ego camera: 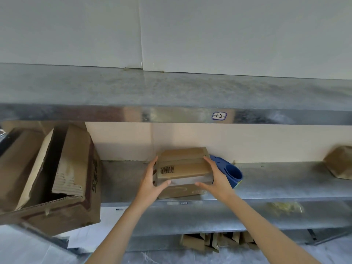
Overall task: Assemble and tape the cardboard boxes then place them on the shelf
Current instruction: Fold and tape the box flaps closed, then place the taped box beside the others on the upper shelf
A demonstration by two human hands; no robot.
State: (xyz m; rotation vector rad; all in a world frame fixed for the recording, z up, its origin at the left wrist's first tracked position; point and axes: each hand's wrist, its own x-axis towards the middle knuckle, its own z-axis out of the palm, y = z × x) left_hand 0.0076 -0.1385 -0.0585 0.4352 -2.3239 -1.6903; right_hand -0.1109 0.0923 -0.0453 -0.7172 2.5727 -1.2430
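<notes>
On my feed, the big torn carton lay tipped at the left end of the middle shelf, overhanging its front edge. At the shelf's middle, the left hand grasped the small taped box by its left side, fingers flat along the wall, thumb hooked round the front corner. The box sat at the shelf's front edge; whether it bore weight there I could not tell. The right hand clasped its right side likewise, both forearms stretched forward. I judged 2 hands kept it square for seating. The blue tape dispenser lay on the shelf just behind the right hand, and 1 more brown box sat at the shelf's right end.
</notes>
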